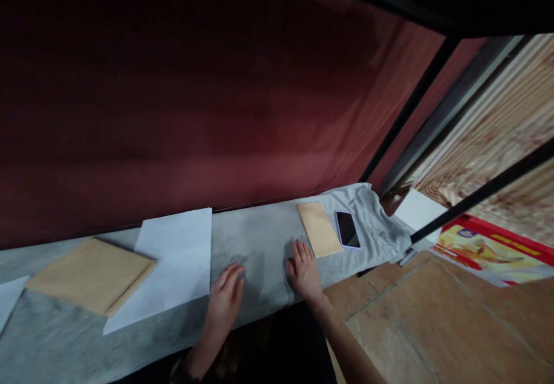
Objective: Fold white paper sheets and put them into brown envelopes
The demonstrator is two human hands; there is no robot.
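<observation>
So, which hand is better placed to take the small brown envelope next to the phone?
Probably the right hand: it rests on the grey cloth just beside the envelope. The left hand lies farther away, near the white paper.

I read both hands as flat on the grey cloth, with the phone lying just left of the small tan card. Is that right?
Not quite. The head view shows the phone lying just right of the small tan card, not left of it. The rest holds: the left hand and the right hand are both flat on the grey cloth.
</observation>
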